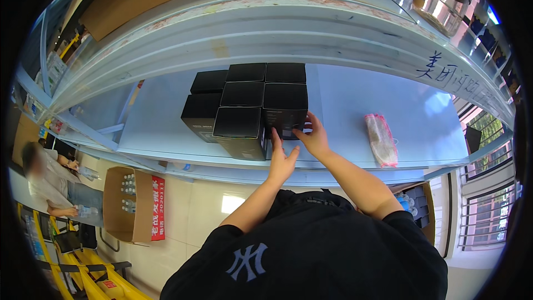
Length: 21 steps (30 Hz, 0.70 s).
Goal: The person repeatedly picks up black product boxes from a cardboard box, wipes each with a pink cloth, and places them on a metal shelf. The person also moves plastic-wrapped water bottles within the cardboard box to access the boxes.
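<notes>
Several black cardboard boxes stand grouped on a pale blue metal shelf (341,104). My right hand (315,136) is at the lower right corner of the front-right black box (285,99), fingers along its side and thumb on its front. The fingers of my left hand (283,162) reach the same box's lower left front edge, with the thumb apart. Just left of that hand, another black box (238,123) sits nearer the shelf's front edge. The left column holds a black box (202,106) turned slightly. The undersides of the boxes are hidden.
A white cloth glove with pink edging (381,139) lies to the right. Above hangs an upper shelf edge (266,29). A cardboard carton with bottles (120,204) stands on the floor at left, beside a person holding bottles (62,183) and a yellow cart (95,275).
</notes>
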Available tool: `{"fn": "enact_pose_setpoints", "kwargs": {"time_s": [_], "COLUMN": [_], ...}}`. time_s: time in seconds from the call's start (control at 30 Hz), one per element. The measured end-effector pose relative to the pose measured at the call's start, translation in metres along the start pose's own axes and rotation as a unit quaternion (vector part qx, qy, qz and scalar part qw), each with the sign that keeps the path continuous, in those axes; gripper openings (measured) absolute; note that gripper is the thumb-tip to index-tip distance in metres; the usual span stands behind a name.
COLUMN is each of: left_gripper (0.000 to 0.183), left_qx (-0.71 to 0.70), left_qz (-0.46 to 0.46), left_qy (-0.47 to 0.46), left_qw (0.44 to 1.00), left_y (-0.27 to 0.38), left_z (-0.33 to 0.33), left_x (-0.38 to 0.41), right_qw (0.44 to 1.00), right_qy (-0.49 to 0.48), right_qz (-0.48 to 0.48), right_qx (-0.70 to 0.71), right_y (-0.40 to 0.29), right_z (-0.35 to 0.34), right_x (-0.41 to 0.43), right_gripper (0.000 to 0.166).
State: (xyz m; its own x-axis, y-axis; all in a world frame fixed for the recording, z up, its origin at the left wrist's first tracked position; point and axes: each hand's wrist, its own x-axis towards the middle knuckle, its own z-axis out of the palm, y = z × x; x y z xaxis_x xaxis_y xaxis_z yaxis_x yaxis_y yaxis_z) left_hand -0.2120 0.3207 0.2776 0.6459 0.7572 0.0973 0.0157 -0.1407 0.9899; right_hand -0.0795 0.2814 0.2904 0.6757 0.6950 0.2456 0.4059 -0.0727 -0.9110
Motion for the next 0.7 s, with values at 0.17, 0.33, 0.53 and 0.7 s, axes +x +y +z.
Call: {"fn": "enact_pose_setpoints", "kwargs": {"time_s": [0.17, 0.33, 0.53, 0.7], "left_gripper": [0.087, 0.085, 0.081, 0.064], "left_qx": [-0.002, 0.024, -0.005, -0.033], "left_qz": [0.007, 0.004, -0.010, -0.028], "left_qy": [-0.004, -0.006, -0.047, -0.125], "left_qw": [1.000, 1.000, 0.999, 0.991], "left_y": [0.001, -0.008, 0.003, -0.003], "left_z": [-0.003, -0.004, 0.009, 0.035], "left_x": [0.000, -0.005, -0.022, -0.041], "right_qw": [1.000, 0.999, 0.999, 0.998], "right_qy": [0.004, 0.002, -0.015, 0.038], "right_qz": [0.002, -0.007, -0.003, 0.018], "right_qx": [0.007, 0.032, 0.032, 0.054], "right_y": [0.001, 0.004, 0.005, 0.019], "right_z": [0.002, -0.003, -0.033, -0.076], "right_x": [-0.001, -0.010, -0.049, -0.095], "right_gripper": [0.067, 0.060, 0.034, 0.021]}}
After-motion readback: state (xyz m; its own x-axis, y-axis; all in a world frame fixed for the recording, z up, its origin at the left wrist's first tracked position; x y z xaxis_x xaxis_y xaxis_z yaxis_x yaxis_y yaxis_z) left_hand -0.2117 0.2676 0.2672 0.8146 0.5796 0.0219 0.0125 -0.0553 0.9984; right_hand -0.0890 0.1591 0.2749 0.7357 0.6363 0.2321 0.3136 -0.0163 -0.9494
